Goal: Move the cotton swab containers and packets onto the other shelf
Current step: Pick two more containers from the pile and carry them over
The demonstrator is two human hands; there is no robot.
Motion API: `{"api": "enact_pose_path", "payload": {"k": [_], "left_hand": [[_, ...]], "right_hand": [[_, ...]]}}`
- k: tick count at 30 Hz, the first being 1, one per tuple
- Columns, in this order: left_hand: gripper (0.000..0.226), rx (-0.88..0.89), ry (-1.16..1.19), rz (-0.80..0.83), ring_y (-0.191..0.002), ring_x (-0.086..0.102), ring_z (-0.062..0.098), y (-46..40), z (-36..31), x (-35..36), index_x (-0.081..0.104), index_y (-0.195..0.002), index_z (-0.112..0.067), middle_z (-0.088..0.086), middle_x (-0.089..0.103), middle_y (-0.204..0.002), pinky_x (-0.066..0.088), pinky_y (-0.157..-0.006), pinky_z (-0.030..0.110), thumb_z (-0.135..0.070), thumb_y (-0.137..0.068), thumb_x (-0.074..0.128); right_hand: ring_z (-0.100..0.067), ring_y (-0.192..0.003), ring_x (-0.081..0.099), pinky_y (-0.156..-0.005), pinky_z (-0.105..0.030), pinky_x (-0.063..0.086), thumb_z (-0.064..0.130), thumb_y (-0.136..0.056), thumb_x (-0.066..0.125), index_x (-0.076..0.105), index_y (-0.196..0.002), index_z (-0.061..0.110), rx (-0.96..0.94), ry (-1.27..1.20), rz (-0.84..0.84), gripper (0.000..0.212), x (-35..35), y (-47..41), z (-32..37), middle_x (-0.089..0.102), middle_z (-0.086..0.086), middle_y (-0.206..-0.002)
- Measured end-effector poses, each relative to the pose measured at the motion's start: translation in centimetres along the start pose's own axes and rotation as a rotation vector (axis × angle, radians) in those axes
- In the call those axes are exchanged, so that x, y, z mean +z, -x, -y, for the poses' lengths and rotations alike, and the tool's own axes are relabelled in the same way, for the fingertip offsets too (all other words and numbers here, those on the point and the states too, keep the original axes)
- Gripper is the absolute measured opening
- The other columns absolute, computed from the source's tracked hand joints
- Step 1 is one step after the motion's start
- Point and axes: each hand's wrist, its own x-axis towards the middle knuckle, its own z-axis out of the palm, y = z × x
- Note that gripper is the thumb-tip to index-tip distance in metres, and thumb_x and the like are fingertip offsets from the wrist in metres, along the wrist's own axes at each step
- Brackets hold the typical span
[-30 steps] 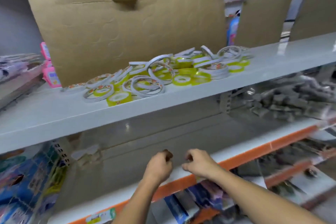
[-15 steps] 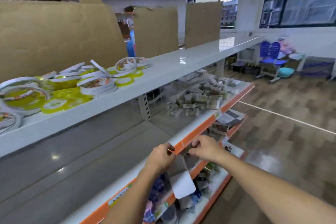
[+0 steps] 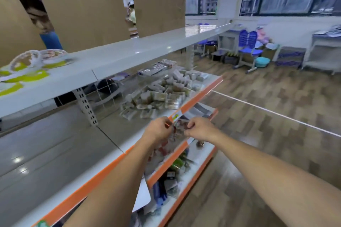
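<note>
A heap of cotton swab containers and packets (image 3: 160,94) lies on the right section of the middle shelf (image 3: 118,125), behind its orange front strip. My left hand (image 3: 158,131) and right hand (image 3: 199,128) hover side by side just in front of that strip, a little short of the heap. The fingers of both hands are curled in, the fingertips nearly meeting, and I see nothing held in either. The left section of the same shelf (image 3: 51,149) is bare grey metal.
The white top shelf (image 3: 129,53) carries tape rolls (image 3: 27,64) at the left and cardboard dividers (image 3: 83,11). A person (image 3: 39,18) looks through from behind. Lower shelves (image 3: 195,155) hold mixed goods. Wooden floor, chairs (image 3: 248,46) and desks lie to the right.
My view has swung right along the shelving, bringing the cotton swab heap closer and into the centre. Both hands stayed together with curled fingers and moved right along the orange shelf edge.
</note>
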Motion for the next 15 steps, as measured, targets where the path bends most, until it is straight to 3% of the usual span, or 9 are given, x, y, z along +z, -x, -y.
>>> {"api": "enact_pose_path", "payload": {"k": [2, 5, 8, 10, 13, 15], "left_hand": [[0.026, -0.008, -0.009, -0.001, -0.096, 0.069, 0.027, -2.0, -1.0, 0.8, 0.067, -0.116, -0.016, 0.009, 0.073, -0.108, 0.054, -0.081, 0.034, -0.028, -0.094, 0.058], [0.026, -0.026, -0.024, 0.011, -0.101, 0.067, 0.029, -5.1, -2.0, 1.8, 0.068, -0.115, -0.017, 0.011, 0.072, -0.109, 0.054, -0.087, 0.037, -0.027, -0.093, 0.059], [0.028, -0.038, -0.034, 0.020, -0.104, 0.066, 0.025, -8.6, -2.8, 2.8, 0.067, -0.117, -0.020, 0.007, 0.072, -0.112, 0.052, -0.087, 0.032, -0.026, -0.091, 0.059], [0.028, -0.038, -0.020, 0.028, -0.100, 0.067, 0.021, -11.2, -3.2, 3.4, 0.066, -0.117, -0.021, 0.004, 0.072, -0.110, 0.050, -0.079, 0.028, -0.027, -0.090, 0.058], [0.031, -0.042, -0.012, 0.040, -0.096, 0.067, 0.021, -15.7, -3.8, 4.3, 0.065, -0.119, -0.019, 0.005, 0.071, -0.110, 0.051, -0.077, 0.029, -0.023, -0.089, 0.057], [0.032, -0.054, -0.015, 0.030, -0.100, 0.066, 0.024, -19.2, -4.1, 4.7, 0.065, -0.119, -0.015, 0.008, 0.070, -0.114, 0.052, -0.081, 0.031, -0.020, -0.088, 0.058]], "right_hand": [[-0.041, -0.085, 0.062, -0.057, -0.025, 0.034, 0.019, -0.081, 0.070, 0.063, -0.085, -0.004, 0.003, -0.022, -0.006, 0.025, -1.0, -1.4, -1.2, 0.052, -0.022, -0.082], [-0.024, -0.068, 0.059, -0.043, -0.018, 0.034, 0.023, -0.080, 0.071, 0.061, -0.074, 0.011, 0.006, -0.040, -0.035, 0.016, -2.1, -3.8, -2.6, 0.052, -0.014, -0.075], [-0.035, -0.078, 0.065, -0.055, -0.033, 0.046, 0.021, -0.080, 0.070, 0.064, -0.079, 0.002, 0.012, -0.069, -0.027, 0.020, -3.2, -6.3, -4.1, 0.058, -0.025, -0.079], [-0.040, -0.088, 0.069, -0.069, -0.045, 0.056, 0.022, -0.081, 0.071, 0.068, -0.094, -0.006, 0.015, -0.084, -0.031, 0.031, -4.1, -8.3, -5.2, 0.068, -0.029, -0.096], [-0.033, -0.086, 0.070, -0.061, -0.035, 0.052, 0.021, -0.081, 0.068, 0.070, -0.088, -0.002, 0.006, -0.078, -0.034, 0.025, -5.5, -12.0, -6.9, 0.070, -0.019, -0.084], [-0.038, -0.091, 0.067, -0.063, -0.038, 0.051, 0.021, -0.081, 0.068, 0.066, -0.085, -0.004, 0.001, -0.071, -0.038, 0.026, -6.3, -14.9, -7.7, 0.064, -0.022, -0.080]]}}
